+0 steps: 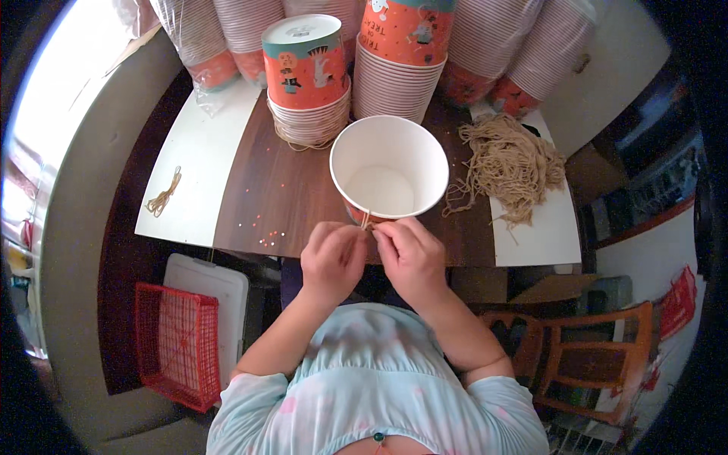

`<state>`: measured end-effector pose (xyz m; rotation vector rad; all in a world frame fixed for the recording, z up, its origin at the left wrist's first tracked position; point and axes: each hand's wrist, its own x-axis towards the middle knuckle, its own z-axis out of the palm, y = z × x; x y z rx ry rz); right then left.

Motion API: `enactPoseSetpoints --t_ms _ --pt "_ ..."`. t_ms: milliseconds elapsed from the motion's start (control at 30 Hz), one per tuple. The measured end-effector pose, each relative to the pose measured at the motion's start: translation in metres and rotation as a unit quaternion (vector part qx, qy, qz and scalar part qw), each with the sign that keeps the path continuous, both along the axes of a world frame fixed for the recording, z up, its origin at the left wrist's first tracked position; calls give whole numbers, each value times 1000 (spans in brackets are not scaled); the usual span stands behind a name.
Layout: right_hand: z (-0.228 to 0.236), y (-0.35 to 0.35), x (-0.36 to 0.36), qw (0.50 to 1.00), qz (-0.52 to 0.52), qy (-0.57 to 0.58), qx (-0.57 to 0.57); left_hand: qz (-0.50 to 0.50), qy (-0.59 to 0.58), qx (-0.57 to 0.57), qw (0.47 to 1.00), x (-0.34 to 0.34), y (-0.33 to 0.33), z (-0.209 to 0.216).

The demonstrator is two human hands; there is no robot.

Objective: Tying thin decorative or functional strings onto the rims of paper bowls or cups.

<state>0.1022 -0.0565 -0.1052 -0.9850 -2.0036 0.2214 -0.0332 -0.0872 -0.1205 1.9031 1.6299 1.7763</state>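
A large paper bucket (390,167), white inside, stands upright at the table's front edge with its mouth toward me. Just at its near side, below the rim, a thin tan cord (366,220) comes up between my fingertips. My left hand (334,260) is closed in a pinch on the cord. Close beside it, my right hand (412,260) pinches the cord too, thumb and forefinger together. The fingertips of both hands nearly meet, and the exact hold on the cord is partly hidden. Only a sliver of the bucket's orange outside shows near my fingers.
A tangled heap of tan cords (516,167) lies at the right, and a small cord bundle (164,193) at the left. Behind stand stacks of upturned orange buckets (307,76) and bagged stacks (485,45). A red basket (178,345) is at lower left, a wooden chair (591,356) at right.
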Motion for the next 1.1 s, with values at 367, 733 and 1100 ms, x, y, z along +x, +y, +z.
enactPoseSetpoints --t_ms 367,733,1100 --pt "-13 7 -21 940 136 165 -267 -187 -528 -193 806 -11 -10 -14" --pt "-25 1 -32 525 262 527 -615 -163 -561 -164 795 -15 -18 -8" --pt "-28 -6 -42 497 232 549 -630 -59 -395 -81 913 -4 -17 -4"
